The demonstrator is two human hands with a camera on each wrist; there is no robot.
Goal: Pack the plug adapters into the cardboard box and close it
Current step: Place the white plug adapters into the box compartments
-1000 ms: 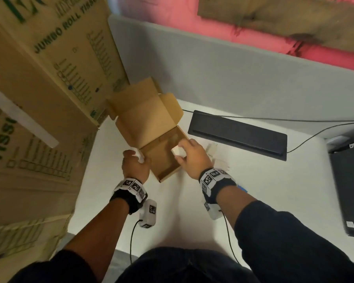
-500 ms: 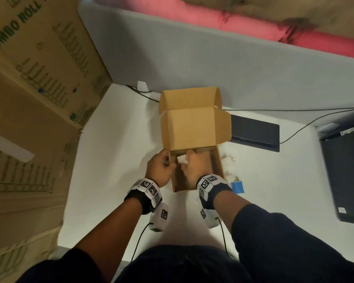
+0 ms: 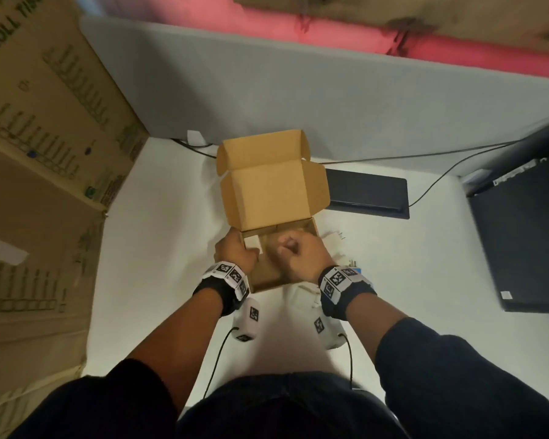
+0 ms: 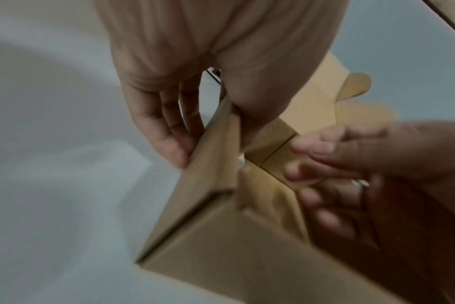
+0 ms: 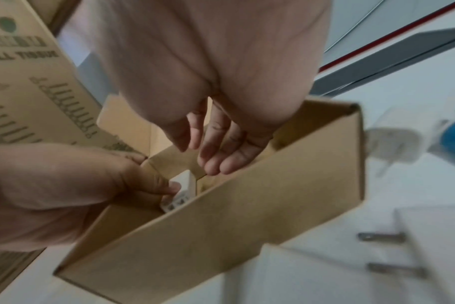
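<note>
Since earlier frame: box [image 3: 268, 198] unmoved on surface [image 3: 159, 248], lid up. Left grip [image 3: 233, 253] pinches box wall at 9 o'clock. Right grip [image 3: 300, 256], fingers loosely bent, empty, inside box. Adapter [image 5: 181, 190] inside; others [image 3: 332, 239] at 3 o'clock.

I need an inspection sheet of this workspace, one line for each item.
Surface: white table.
Job's things: open cardboard box, lid up; one white plug adapter inside; more adapters beside it.
Clutter: black flat device; blue object.
Grippers: left hand grips the box's left wall; right hand inside the box, fingers relaxed.
Cables: black cable behind.
Surroundings: grey partition; large tissue carton.
</note>
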